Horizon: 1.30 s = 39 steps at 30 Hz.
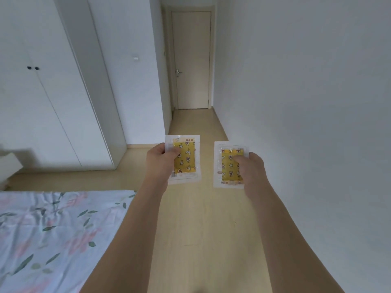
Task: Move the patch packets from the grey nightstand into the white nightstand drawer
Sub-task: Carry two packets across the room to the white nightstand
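Carrying one patch packet point(185, 159) pinched in left hand point(157, 160), another packet point(230, 164) pinched in right hand point(250, 168), upright and apart above floor point(201, 229), probably in transit; neither nightstand clearly visible.

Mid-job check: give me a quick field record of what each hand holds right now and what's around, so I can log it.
left hand: left hand grips the left packet by its left edge
right hand: right hand grips the right packet by its right edge
packets: clear wrappers, yellow patterned patches inside, held apart over the floor
left side: bed with floral sheet, white wardrobe
ahead: closed door at the end of a wooden floor
nightstands: neither identifiable in this view
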### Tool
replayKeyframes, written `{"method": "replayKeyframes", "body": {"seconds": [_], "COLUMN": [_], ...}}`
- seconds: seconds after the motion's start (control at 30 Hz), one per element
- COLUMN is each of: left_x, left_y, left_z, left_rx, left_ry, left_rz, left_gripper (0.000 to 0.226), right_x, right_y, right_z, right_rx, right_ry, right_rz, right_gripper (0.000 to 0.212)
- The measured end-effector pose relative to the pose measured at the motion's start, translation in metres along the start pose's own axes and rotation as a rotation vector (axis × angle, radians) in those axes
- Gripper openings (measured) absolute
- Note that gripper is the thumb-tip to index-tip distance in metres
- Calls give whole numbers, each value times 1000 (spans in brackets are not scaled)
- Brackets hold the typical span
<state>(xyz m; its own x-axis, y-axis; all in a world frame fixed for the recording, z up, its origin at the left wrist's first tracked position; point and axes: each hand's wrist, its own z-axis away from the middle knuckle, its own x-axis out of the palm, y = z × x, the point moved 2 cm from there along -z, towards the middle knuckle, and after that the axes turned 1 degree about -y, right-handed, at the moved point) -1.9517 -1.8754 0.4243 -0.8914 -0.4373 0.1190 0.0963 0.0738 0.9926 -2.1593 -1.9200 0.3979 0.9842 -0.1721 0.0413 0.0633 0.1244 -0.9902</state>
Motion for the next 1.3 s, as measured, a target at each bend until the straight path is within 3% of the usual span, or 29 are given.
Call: {"method": "replayKeyframes", "body": {"seconds": [0.2, 0.43, 0.87, 1.07, 1.3], "left_x": [0, 5, 76, 116, 93], "left_y": [-21, -1, -52, -50, -58], "left_z": [-149, -344, -641, -794, -942], "left_rx": [2, 24, -12, 15, -5], "left_ry": [46, 100, 144, 171, 286], "left_rz": [10, -8, -41, -71, -59], "left_gripper": [20, 19, 18, 17, 16], "right_x": [94, 202, 331, 396, 513], "right_y": [-7, -46, -34, -64, -82], "right_z": [-144, -301, -594, -743, -864], "right_rx": [-34, -83, 13, 8, 19], "right_ry": [-64, -116, -175, -217, -332], "right_rz": [15, 40, 10, 16, 38], "right_gripper": [18, 21, 21, 23, 17]}}
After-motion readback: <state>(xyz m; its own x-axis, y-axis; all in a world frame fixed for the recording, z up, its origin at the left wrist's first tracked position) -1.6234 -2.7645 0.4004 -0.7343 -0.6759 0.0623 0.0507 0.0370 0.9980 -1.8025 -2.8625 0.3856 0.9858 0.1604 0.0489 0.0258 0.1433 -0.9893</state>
